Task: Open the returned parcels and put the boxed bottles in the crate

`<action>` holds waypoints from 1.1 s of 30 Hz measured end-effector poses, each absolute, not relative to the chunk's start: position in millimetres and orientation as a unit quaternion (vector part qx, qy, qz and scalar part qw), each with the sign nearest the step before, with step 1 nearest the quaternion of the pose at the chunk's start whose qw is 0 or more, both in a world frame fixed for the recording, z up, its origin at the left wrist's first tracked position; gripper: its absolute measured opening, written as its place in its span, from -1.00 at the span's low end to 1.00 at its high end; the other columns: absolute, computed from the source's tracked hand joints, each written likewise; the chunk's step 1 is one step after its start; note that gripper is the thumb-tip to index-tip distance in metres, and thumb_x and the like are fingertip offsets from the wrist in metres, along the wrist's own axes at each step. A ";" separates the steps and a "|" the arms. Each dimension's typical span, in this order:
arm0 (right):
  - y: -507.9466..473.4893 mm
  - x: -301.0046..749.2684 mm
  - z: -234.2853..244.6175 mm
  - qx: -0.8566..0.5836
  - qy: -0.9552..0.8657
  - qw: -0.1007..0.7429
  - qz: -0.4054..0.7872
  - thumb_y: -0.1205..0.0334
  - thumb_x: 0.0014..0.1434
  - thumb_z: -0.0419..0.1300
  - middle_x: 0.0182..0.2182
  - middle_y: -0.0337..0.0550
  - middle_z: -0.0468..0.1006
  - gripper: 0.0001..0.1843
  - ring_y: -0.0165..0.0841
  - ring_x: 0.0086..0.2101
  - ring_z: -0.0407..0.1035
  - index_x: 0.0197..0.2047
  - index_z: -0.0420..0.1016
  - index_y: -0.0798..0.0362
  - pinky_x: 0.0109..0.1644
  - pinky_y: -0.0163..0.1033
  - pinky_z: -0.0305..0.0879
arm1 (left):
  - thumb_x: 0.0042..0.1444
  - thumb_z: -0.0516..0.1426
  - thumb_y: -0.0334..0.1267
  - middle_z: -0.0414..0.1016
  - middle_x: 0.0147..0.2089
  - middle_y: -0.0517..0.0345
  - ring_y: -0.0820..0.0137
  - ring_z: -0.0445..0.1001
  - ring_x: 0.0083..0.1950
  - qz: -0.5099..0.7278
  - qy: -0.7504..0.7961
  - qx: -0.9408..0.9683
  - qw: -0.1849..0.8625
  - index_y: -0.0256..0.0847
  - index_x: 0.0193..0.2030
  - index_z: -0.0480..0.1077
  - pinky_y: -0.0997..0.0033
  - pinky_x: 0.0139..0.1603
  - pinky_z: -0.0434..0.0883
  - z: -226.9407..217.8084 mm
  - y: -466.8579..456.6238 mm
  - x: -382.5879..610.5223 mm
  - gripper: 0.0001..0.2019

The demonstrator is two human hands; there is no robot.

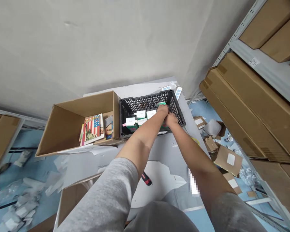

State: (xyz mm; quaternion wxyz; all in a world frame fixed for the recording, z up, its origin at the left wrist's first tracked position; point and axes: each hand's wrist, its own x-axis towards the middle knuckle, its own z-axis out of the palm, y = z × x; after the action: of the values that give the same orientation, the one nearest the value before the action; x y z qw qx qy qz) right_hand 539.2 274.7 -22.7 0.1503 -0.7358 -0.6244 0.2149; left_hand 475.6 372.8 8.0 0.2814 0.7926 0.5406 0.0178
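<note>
Taking the black plastic crate [179,111] as the middle of the clock, both bare hands of the person are inside it, at about 3 o'clock, close together and seemingly touching. The left hand [162,110] is bent over beside a green-topped carton [162,103], which stands at about 1 o'clock in the crate; its fingers are hidden, so I cannot tell if they are clamped on this carton. The right hand [171,119] reaches in over the near side, and its fingertips are also covered, so I cannot say whether it holds something. More small green cartons with white tops [141,114] stand inside the crate between 8 and 10 o'clock, close to one another, probably so that they support each other and show their upper faces. At 9 o'clock, directly beside the crate, is an open cardboard box [62,124] with a Statue of Liberty book [92,129] on a pile; I suppose it is kept there for easy reach. A black-and-red utility knife [146,179] lies at 6 o'clock, perhaps near the body to be handy. Outside the far corner, at 2 o'clock, a blue-and-white strip [178,92] lies on the table [161,149], maybe to leave the nearer surface for work.
</note>
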 end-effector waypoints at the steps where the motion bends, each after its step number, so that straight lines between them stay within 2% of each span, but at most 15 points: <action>1: 274.7 538.4 -21.5 -0.741 -0.624 0.125 0.215 0.32 0.18 0.23 0.38 0.28 0.33 -0.30 0.06 0.35 0.20 0.40 0.37 0.21 0.36 0.09 0.22 | 0.27 0.16 -0.35 0.41 0.27 -0.56 -0.08 0.30 0.39 0.016 0.547 0.791 0.275 -0.51 0.15 0.45 -0.04 0.38 0.22 7.2 371.8 476.1 -0.64; 3: 274.0 536.1 -15.7 -0.754 -0.613 0.097 0.215 0.36 0.18 0.22 0.39 0.25 0.33 -0.33 0.06 0.37 0.16 0.37 0.41 0.21 0.38 0.09 0.21 | 0.29 0.13 -0.37 0.41 0.28 -0.55 -0.09 0.27 0.42 0.016 0.554 0.790 0.263 -0.51 0.18 0.44 -0.09 0.39 0.20 8.8 369.0 476.5 -0.63; 5: 271.7 534.1 -5.9 -0.757 -0.609 0.114 0.206 0.36 0.20 0.19 0.41 0.26 0.30 -0.35 0.06 0.38 0.15 0.37 0.42 0.23 0.40 0.10 0.18 | 0.30 0.09 -0.40 0.42 0.28 -0.53 -0.09 0.24 0.45 0.019 0.557 0.792 0.249 -0.52 0.23 0.43 -0.13 0.41 0.17 15.8 364.3 476.1 -0.60; 8: 261.2 532.9 14.5 -0.762 -0.592 0.194 0.178 0.35 0.28 0.08 0.40 0.22 0.32 -0.42 0.04 0.39 0.14 0.34 0.45 0.22 0.43 0.11 0.13 | 0.30 0.03 -0.45 0.41 0.31 -0.52 -0.06 0.21 0.48 0.051 0.549 0.801 0.232 -0.54 0.31 0.37 -0.16 0.44 0.14 38.9 346.1 468.5 -0.54; 10: 245.8 530.3 29.5 -0.743 -0.590 0.274 0.153 0.34 0.33 0.01 0.37 0.14 0.38 -0.45 -0.01 0.39 0.14 0.32 0.49 0.15 0.45 0.11 0.11 | 0.32 -0.02 -0.46 0.37 0.36 -0.50 -0.01 0.21 0.49 0.130 0.516 0.817 0.221 -0.53 0.35 0.34 -0.15 0.48 0.12 60.5 319.7 452.5 -0.51; 14: 188.3 501.6 50.0 -0.648 -0.623 0.415 0.141 0.27 0.37 0.02 0.30 0.04 0.45 -0.51 -0.08 0.35 0.20 0.28 0.53 0.01 0.48 0.09 0.11 | 0.37 0.00 -0.34 0.44 0.32 -0.17 0.09 0.33 0.39 0.269 0.459 0.826 0.187 -0.21 0.39 0.36 -0.06 0.44 0.26 99.6 228.8 380.1 -0.53; 17: 128.9 451.0 48.1 -0.607 -0.614 0.465 0.196 0.22 0.40 0.00 0.22 -0.01 0.49 -0.53 -0.05 0.27 0.30 0.28 0.52 -0.13 0.44 0.16 0.18 | 0.41 0.01 -0.28 0.46 0.28 -0.03 0.14 0.39 0.33 0.303 0.495 0.794 0.182 -0.06 0.37 0.36 -0.03 0.39 0.35 112.3 149.5 296.7 -0.56; 19: 87.4 406.7 38.3 -0.584 -0.621 0.447 0.272 0.18 0.41 0.01 0.13 0.01 0.53 -0.55 -0.03 0.21 0.37 0.26 0.52 -0.16 0.37 0.16 0.27 | 0.40 0.03 -0.28 0.45 0.28 -0.03 0.16 0.41 0.32 0.291 0.549 0.764 0.172 -0.06 0.36 0.37 0.00 0.37 0.37 112.7 103.1 233.3 -0.57; 22: 28.9 335.3 17.4 -0.552 -0.637 0.358 0.401 0.12 0.41 0.01 0.11 0.05 0.54 -0.54 -0.02 0.16 0.43 0.29 0.49 -0.10 0.30 0.15 0.36 | 0.34 0.06 -0.31 0.42 0.31 -0.11 0.08 0.38 0.36 0.221 0.669 0.698 0.125 -0.12 0.36 0.35 -0.04 0.39 0.34 106.2 44.4 133.1 -0.54; 25: -15.5 271.8 -0.9 -0.550 -0.658 0.268 0.439 0.09 0.37 0.09 0.21 0.15 0.49 -0.49 0.03 0.23 0.38 0.32 0.46 -0.02 0.36 0.17 0.29 | 0.29 0.13 -0.25 0.28 0.43 -0.36 -0.11 0.24 0.47 0.093 0.796 0.595 0.068 -0.32 0.42 0.28 -0.17 0.46 0.22 95.6 -9.6 40.9 -0.43; 28: -38.7 225.7 -11.0 -0.557 -0.646 0.245 0.461 0.04 0.36 0.11 0.24 0.20 0.49 -0.46 0.03 0.29 0.34 0.32 0.47 0.02 0.43 0.16 0.18 | 0.26 0.14 -0.24 0.18 0.49 -0.41 -0.15 0.14 0.53 0.024 0.874 0.481 0.068 -0.35 0.50 0.14 -0.22 0.46 0.19 80.7 -58.4 -27.8 -0.32; 31: -46.5 197.6 -13.6 -0.563 -0.594 0.242 0.521 -0.14 0.40 0.01 0.22 0.19 0.53 -0.38 0.01 0.30 0.35 0.33 0.47 0.04 0.42 0.21 0.18 | 0.24 0.16 -0.23 0.11 0.50 -0.57 -0.15 0.17 0.53 0.047 0.904 0.409 0.117 -0.51 0.52 0.03 -0.12 0.45 0.23 65.5 -91.5 -76.2 -0.22; 33: -50.1 186.5 -12.0 -0.580 -0.554 0.240 0.548 -0.33 0.34 0.03 0.22 0.17 0.54 -0.25 0.03 0.32 0.33 0.34 0.46 0.02 0.41 0.26 0.17 | 0.24 0.17 -0.23 0.19 0.46 -0.60 -0.12 0.28 0.48 0.104 0.908 0.373 0.161 -0.58 0.53 -0.01 -0.04 0.42 0.28 58.5 -103.1 -104.5 -0.19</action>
State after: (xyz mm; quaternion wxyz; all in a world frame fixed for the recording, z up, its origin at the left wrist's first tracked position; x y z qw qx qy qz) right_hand 186.5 -50.1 -12.0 0.2399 -0.5797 -0.5537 0.5475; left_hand -104.5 -103.1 58.5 0.1607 0.3728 0.9079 0.1044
